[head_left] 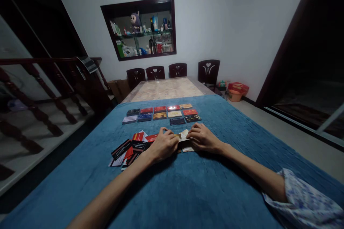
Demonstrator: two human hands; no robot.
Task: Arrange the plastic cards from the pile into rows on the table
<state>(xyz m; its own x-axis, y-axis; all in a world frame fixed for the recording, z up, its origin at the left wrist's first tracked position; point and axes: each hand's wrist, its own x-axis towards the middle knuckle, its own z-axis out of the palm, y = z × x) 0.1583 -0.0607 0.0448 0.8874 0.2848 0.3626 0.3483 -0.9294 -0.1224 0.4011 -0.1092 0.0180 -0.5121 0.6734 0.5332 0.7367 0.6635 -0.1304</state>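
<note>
My left hand [165,144] and my right hand [203,138] meet near the middle of the blue cloth [185,189], fingers closed on a thin pale card [184,139] between them. More pale cards [188,149] lie under my right hand. To the left of my left hand is a loose heap of black, red and white cards [120,149], overlapping at different angles. Beyond both hands, several small stacks of cards stand in rows, among them a red stack [173,108], a gold stack [159,115] and a dark blue stack [177,121].
Past the cloth, the bare marble tabletop [163,88] runs back to dark wooden chairs [208,71]. A wall shelf [174,25] holds a plush toy and bottles. A wooden railing [40,105] is at the left, and an orange bucket [234,95] stands on the floor at right.
</note>
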